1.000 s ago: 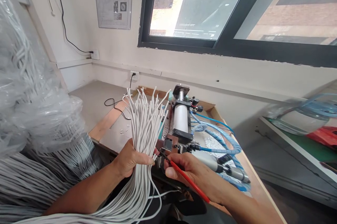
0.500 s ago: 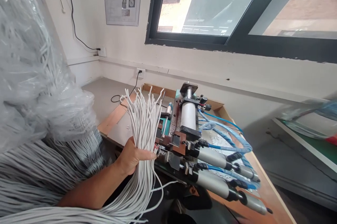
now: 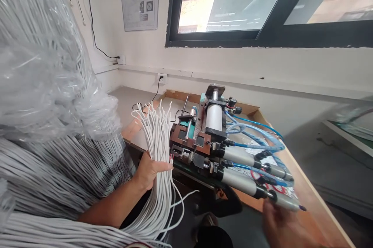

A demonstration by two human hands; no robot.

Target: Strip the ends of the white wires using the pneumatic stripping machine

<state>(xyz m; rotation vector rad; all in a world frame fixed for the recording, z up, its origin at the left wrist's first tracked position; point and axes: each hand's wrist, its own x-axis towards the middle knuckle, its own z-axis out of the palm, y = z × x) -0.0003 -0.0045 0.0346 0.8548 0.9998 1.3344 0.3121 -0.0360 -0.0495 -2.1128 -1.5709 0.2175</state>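
Note:
My left hand (image 3: pixel 150 170) is closed around a thick bundle of white cables (image 3: pixel 159 135), thumb across the front. Their cut ends fan out above the fist, and the lengths trail down to the lower left. By my thumb, a few cable ends show red inner wires (image 3: pixel 171 158). Just right of the bundle stands a pneumatic wire-stripping machine (image 3: pixel 190 139) with metal cylinders and brown jaw plates. My right hand (image 3: pixel 281 222) is low at the right, smeared by motion, beside the end of the front air cylinder (image 3: pixel 243 183); its fingers are partly hidden there.
Plastic-wrapped stacks of grey cable (image 3: pixel 58 96) rise on the left. A wooden-edged bench (image 3: pixel 314 205) carries the machine, with blue air hoses (image 3: pixel 271 129) and white scraps around it. Black power cords (image 3: pixel 155 94) lie behind. A shelf (image 3: pixel 344 131) juts out at the right.
My right hand has come into view at the lower right, by the front cylinder. The camera view has shifted a little. My left hand still grips the cable bundle, slightly farther left of the machine.

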